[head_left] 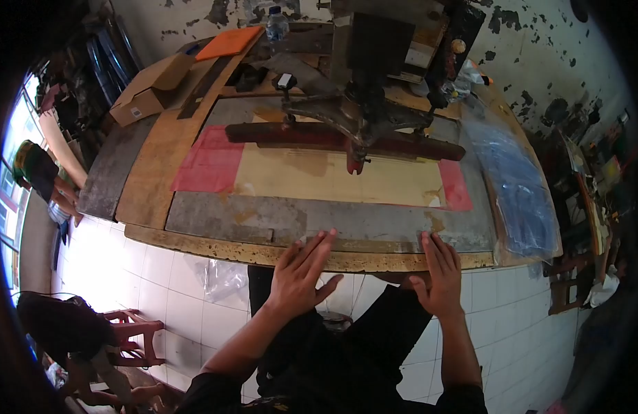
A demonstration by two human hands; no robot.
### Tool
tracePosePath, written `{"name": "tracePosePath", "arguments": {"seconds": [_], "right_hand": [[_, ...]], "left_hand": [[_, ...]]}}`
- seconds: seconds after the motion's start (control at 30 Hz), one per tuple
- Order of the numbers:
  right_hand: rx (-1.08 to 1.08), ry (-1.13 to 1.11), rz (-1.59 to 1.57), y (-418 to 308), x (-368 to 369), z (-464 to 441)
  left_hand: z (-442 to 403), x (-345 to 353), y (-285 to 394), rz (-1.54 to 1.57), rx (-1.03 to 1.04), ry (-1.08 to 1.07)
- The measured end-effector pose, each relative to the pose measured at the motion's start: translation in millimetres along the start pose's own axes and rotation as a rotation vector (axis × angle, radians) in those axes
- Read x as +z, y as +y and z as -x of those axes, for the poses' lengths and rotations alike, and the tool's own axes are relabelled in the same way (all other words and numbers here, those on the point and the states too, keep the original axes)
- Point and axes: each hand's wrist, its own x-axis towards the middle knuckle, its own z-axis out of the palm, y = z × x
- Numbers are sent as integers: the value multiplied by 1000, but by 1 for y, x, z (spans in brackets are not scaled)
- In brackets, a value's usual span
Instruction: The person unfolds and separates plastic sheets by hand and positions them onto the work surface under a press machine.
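Head view has the left hand (296,281) and right hand (441,281) outstretched, gripping nothing, at the wooden table edge (195,244), the red-ended yellow sheet (291,178) at twelve o'clock, long axis nine-to-three, similarly near both

passing room over the grey slab (374,219) before the yellow sheet (319,183), dark metal bar (324,136) blocking the way behind, plastic packets (519,207) crowding the right side

Left hand (300,279): on table edge (195,244) before the press (364,121)
Right hand (440,279): same edge, before press
Yellow sheet (291,176): beneath press
Cardboard box (150,90): left of press
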Motion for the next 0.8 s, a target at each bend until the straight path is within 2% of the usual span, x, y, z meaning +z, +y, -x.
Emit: {"name": "tracePosePath", "arguments": {"seconds": [0.07,0.1,0.17,0.2,0.23,0.3,0.4,0.43,0.5,0.53,0.57,0.63,0.67,0.8], "right_hand": [[-71,62,-75,13,-15,3],[-55,108,-118,4,11,-2],[-132,461,104,18,10,0],[-101,290,33,23,1,-4],[-100,291,36,21,-7,-10],[-99,-129,-72,16,-27,-22],[-118,-252,21,27,-50,-22],[-116,-248,22,37,-48,-18],[-122,269,189,54,-42,-15],[-111,341,217,57,-44,-22],[-112,342,222,56,-47,-28],[22,-202,92,51,-49,-38],[27,-195,-8,56,-49,-37],[22,-105,-87,65,-46,-31]], "left_hand": [[-5,-1,11,-341,84,-130],[-8,-19,-5,-388,120,-156],[-5,-13,4,-329,68,-116],[-4,-6,6,-317,65,-107],[-2,-3,5,-306,48,-78],[-1,0,4,-294,29,-52],[-3,-1,4,-308,77,-30],[-3,-2,4,-310,80,-29],[-5,-2,5,-312,85,-23],[-5,-2,5,-311,82,-20],[-5,-2,7,-308,77,-16],[-6,-1,6,-311,81,-5],[-5,0,7,-313,78,1],[-6,0,7,-325,106,15]]}}
